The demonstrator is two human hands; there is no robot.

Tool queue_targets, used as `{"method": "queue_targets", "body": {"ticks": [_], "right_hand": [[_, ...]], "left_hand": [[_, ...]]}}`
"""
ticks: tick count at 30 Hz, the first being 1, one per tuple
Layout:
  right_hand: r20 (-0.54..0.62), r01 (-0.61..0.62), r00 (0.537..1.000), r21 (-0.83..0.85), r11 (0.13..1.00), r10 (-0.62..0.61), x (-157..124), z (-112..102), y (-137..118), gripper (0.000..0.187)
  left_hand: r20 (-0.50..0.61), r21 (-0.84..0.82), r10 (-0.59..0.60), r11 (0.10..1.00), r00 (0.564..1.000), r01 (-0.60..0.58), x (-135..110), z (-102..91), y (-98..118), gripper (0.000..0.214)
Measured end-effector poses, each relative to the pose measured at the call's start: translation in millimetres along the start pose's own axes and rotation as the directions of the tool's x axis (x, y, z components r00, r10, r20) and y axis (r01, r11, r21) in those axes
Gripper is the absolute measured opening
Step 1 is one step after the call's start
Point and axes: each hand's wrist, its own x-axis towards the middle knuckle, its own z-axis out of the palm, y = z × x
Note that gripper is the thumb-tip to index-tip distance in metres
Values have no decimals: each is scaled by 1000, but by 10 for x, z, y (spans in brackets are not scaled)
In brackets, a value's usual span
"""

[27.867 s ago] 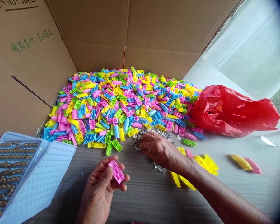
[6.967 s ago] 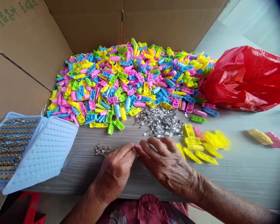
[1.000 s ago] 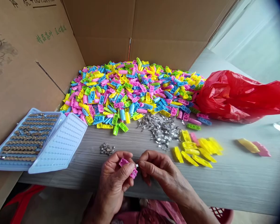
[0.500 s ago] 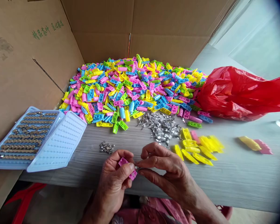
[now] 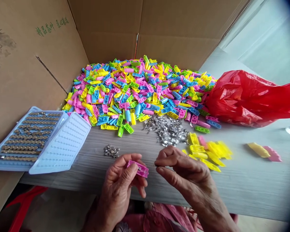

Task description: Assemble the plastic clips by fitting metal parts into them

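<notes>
Pink plastic piece (image 5: 144, 171), held tight by the left hand (image 5: 118, 182) over the bench (image 5: 246, 185), seems to be getting a shiny bit (image 5: 139, 168) fitted; next likely needs careful pressing. Right hand (image 5: 183, 172) curls nearby, maybe holding something, can't tell.

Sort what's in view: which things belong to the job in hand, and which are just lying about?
Likely the job's:
pink piece in the left grip
coloured plastic pile
silver metal pile
round metal bits
blue tray of metal discs
yellow pieces

Likely just lying about:
red bag
cardboard
</notes>
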Motion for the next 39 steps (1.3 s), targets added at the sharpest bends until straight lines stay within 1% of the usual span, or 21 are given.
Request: {"method": "queue_targets", "body": {"ticks": [2, 5, 8, 12, 15, 17, 20, 23, 26, 29, 34, 39], "right_hand": [[-23, 32, 999, -38, 999, -32, -20, 10, -47, 13], [-29, 117, 992, -134, 984, -122, -38, 44, -133, 15], [-6, 211, 976, -216, 953, -218, -38, 84, -193, 15], [3, 256, 963, -325, 911, -270, -30, 119, -200, 14], [14, 266, 960, -355, 896, -280, -36, 130, -186, 12], [19, 272, 958, -360, 893, -284, -44, 135, -183, 12], [19, 276, 956, -384, 881, -292, -50, 140, -188, 12], [25, 278, 956, -401, 873, -293, -45, 145, -191, 11], [38, 283, 956, -400, 872, -292, -30, 153, -185, 13], [55, 290, 955, -401, 869, -293, -14, 163, -180, 14], [63, 298, 952, -414, 860, -300, -17, 159, -174, 14], [107, 288, 957, -431, 855, -268, -43, 115, -147, 13]], "left_hand": [[58, 36, 13, 999, 998, -16, -10, -29, -11, 23], [121, 117, 17, 993, 992, -32, -40, -48, -17, 28], [110, 189, 41, 980, 993, -61, -69, -20, -16, 30], [73, 279, 94, 954, 993, -111, -80, 35, -2, 29], [75, 367, 134, 917, 988, -153, -77, 48, 11, 27], [88, 426, 193, 880, 977, -212, -80, 42, 11, 26], [118, 506, 274, 811, 954, -295, -89, 20, 5, 26], [153, 560, 322, 751, 934, -350, -89, 2, 12, 27], [193, 617, 394, 663, 899, -423, -76, -1, 32, 28], [218, 658, 438, 593, 872, -463, -60, 6, 44, 30], [244, 673, 454, 557, 857, -487, -64, 18, 49, 32], [285, 670, 460, 532, 841, -518, -73, 9, 49, 34]]}}
